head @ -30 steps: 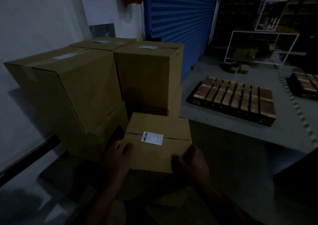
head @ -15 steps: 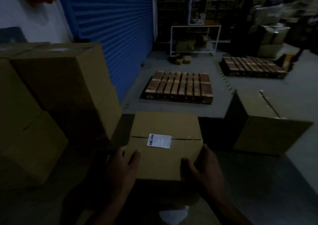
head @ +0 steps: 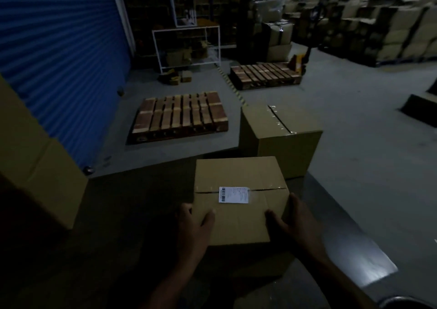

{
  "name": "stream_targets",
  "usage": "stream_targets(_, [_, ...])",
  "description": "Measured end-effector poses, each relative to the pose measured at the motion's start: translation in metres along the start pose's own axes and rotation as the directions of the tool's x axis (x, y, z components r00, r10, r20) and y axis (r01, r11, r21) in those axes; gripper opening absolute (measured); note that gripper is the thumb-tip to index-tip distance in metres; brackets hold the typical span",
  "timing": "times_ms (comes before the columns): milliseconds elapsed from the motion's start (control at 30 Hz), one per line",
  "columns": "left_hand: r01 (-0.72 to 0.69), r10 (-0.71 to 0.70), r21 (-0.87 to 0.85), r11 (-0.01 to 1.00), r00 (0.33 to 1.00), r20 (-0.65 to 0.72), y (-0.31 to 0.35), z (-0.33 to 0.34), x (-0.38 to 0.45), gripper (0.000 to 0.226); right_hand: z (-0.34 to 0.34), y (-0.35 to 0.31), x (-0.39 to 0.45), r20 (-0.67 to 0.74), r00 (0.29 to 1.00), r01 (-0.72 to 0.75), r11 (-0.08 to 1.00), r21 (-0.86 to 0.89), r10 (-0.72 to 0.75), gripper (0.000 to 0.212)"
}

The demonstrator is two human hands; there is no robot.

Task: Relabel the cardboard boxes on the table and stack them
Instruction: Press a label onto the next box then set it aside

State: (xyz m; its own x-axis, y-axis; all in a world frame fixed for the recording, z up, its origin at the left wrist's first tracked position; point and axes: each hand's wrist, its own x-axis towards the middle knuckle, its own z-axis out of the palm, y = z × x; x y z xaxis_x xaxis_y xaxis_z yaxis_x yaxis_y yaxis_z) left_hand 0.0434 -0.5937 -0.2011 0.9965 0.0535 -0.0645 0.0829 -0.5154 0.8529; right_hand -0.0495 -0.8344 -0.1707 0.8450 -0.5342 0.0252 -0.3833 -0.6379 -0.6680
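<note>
both hands hold a small labelled cardboard box [head: 238,200] from its near corners, the left hand [head: 192,226] and right hand [head: 292,223] each with a grip closed on it, thumbs on top. its white barcode label [head: 233,194] sits across the taped seam. the box looks carried, apparently above the dark bench [head: 132,214]. the step in hand seems to be the stacking; a larger taped box [head: 281,138] stands just beyond, and the next move calls for setting this one down squarely.

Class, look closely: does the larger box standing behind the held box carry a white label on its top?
No: the larger box shows only clear tape along its top seam, with no white label.
</note>
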Motion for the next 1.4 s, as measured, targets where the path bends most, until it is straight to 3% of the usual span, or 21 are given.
stream_targets(100, [0.015,-0.017,0.028,0.999,0.997,0.081,0.004,-0.004,0.014,0.056,0.0,-0.005,0.002,-0.031,0.999,0.002,0.989,-0.148,-0.007,0.083])
stream_targets(200, [-0.069,0.063,0.048,0.996,0.992,0.112,0.014,-0.009,0.033,0.081,0.004,-0.017,0.007,-0.117,0.983,0.1,0.946,-0.309,-0.143,0.071])
stream_targets(333, [-0.345,0.327,0.238,0.908,0.938,0.113,0.039,0.004,0.062,0.102,0.028,-0.043,0.018,-0.037,0.961,0.258,0.934,-0.247,-0.275,0.049])
stream_targets(467, [-0.431,0.357,0.285,0.856,0.892,0.278,0.048,0.028,0.084,0.108,0.047,-0.043,0.03,-0.006,0.964,0.251,0.919,-0.305,-0.265,0.034])
stream_targets(700, [-0.449,0.371,0.288,0.846,0.883,0.288,0.041,0.039,0.092,0.1,0.046,-0.042,0.041,0.013,0.977,0.204,0.924,-0.324,-0.211,0.042])
stream_targets(967, [-0.487,0.429,0.28,0.828,0.87,0.244,0.036,0.042,0.095,0.086,0.047,-0.04,0.044,0.016,0.981,0.189,0.945,-0.268,-0.192,0.037])
stream_targets(1400, [-0.459,0.392,0.242,0.855,0.877,0.277,0.038,0.039,0.095,0.087,0.049,-0.05,0.051,0.016,0.986,0.163,0.946,-0.28,-0.165,0.031])
